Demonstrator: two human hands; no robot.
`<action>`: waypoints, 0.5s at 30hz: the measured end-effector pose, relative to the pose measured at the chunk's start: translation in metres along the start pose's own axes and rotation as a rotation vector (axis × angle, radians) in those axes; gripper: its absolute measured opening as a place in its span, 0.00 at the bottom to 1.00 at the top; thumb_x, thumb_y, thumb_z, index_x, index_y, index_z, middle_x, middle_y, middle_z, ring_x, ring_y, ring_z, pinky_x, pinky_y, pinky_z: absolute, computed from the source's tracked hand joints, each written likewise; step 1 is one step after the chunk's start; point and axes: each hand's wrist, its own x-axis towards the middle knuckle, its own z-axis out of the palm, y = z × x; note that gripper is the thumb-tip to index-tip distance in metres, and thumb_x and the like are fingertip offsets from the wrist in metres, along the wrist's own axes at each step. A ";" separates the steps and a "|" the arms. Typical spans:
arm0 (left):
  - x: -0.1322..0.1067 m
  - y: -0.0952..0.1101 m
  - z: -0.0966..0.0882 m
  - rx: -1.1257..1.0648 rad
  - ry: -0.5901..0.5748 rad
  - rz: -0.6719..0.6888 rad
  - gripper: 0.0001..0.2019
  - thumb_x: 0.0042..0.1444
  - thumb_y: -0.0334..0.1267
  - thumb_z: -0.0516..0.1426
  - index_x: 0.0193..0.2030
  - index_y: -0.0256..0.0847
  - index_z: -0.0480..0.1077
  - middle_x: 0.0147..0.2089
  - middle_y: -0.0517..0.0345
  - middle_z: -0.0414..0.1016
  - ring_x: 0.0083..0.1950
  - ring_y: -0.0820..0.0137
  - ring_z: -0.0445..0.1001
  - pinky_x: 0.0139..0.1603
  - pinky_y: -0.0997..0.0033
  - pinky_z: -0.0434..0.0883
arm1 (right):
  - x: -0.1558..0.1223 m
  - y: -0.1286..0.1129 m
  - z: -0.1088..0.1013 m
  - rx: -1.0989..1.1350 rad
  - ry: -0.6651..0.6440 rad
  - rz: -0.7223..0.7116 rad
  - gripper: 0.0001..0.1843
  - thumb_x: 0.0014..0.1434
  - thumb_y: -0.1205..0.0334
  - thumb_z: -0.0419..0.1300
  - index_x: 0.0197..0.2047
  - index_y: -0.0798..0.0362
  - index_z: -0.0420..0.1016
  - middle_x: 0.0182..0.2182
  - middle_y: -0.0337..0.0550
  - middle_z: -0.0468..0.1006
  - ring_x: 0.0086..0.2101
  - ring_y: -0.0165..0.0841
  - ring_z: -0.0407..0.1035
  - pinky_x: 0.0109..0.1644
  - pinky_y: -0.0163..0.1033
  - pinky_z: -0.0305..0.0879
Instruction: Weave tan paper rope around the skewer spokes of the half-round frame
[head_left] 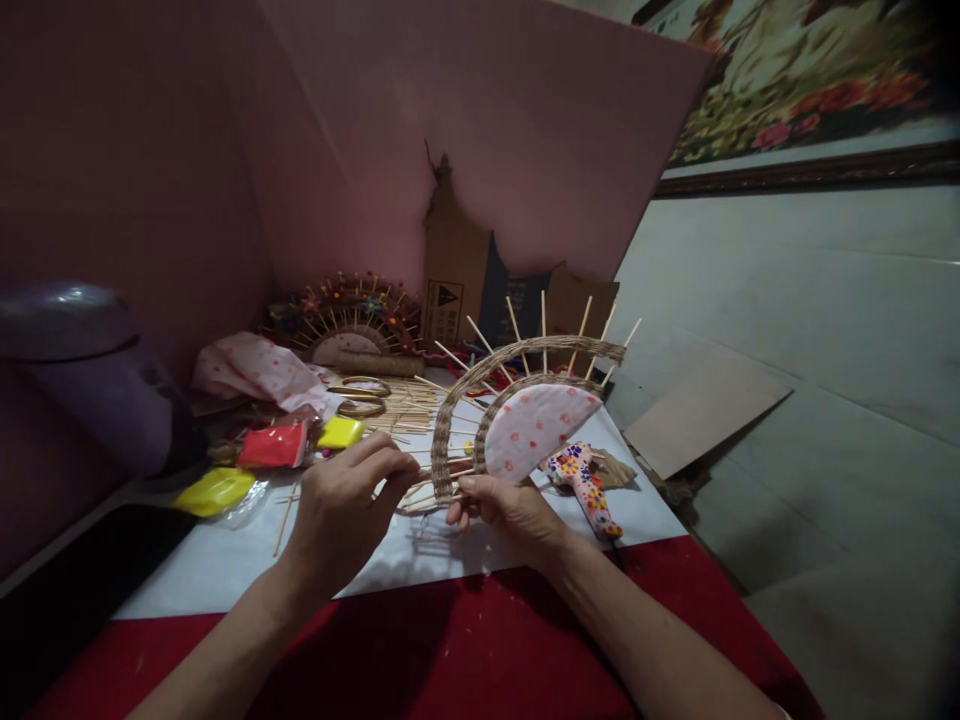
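Observation:
A half-round woven fan (540, 430) stands tilted in front of me, its semicircle covered in pink-dotted white cloth. Thin wooden sticks radiate from it, with bands of brown twine (450, 410) woven through them. My right hand (517, 515) grips the fan's lower left end between thumb and fingers. Just left of that end, my left hand (349, 505) is closed in a pinch on what looks like a brown strand of twine running to the weave; the fingertips partly hide it.
Behind lie loose sticks (412, 405), scissors (364, 395), a twine roll (379, 363) and a decorated fan (352, 320). Red (274, 445) and yellow packets (217, 492) are at left, near a purple bottle (112, 390). A flowered cloth piece (585, 485) lies right.

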 end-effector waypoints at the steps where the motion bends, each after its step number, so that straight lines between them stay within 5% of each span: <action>1: 0.000 0.000 -0.001 0.012 0.016 -0.003 0.04 0.53 0.31 0.57 0.28 0.39 0.69 0.26 0.60 0.70 0.27 0.74 0.67 0.28 0.74 0.62 | 0.000 0.001 -0.001 0.004 0.004 -0.004 0.12 0.46 0.59 0.59 0.21 0.60 0.72 0.20 0.45 0.76 0.21 0.28 0.66 0.31 0.36 0.61; 5: 0.002 0.002 -0.003 0.009 0.051 -0.100 0.06 0.50 0.36 0.60 0.24 0.40 0.69 0.23 0.60 0.69 0.28 0.71 0.65 0.30 0.72 0.63 | 0.001 0.002 -0.004 0.009 0.009 -0.011 0.12 0.47 0.60 0.58 0.20 0.60 0.72 0.19 0.44 0.76 0.21 0.27 0.65 0.31 0.35 0.60; 11: -0.001 0.001 -0.003 -0.251 -0.032 -0.552 0.11 0.47 0.45 0.60 0.24 0.39 0.70 0.21 0.63 0.68 0.22 0.75 0.62 0.23 0.75 0.59 | 0.002 0.003 -0.005 -0.008 -0.014 -0.030 0.12 0.48 0.60 0.58 0.22 0.61 0.73 0.19 0.45 0.76 0.20 0.27 0.65 0.29 0.34 0.59; 15: 0.002 -0.003 -0.006 -0.222 -0.120 -0.532 0.11 0.47 0.45 0.60 0.25 0.39 0.71 0.23 0.60 0.71 0.24 0.73 0.65 0.25 0.75 0.60 | 0.002 0.002 -0.007 0.020 0.006 -0.024 0.12 0.48 0.61 0.58 0.19 0.60 0.71 0.18 0.45 0.75 0.20 0.27 0.65 0.29 0.34 0.59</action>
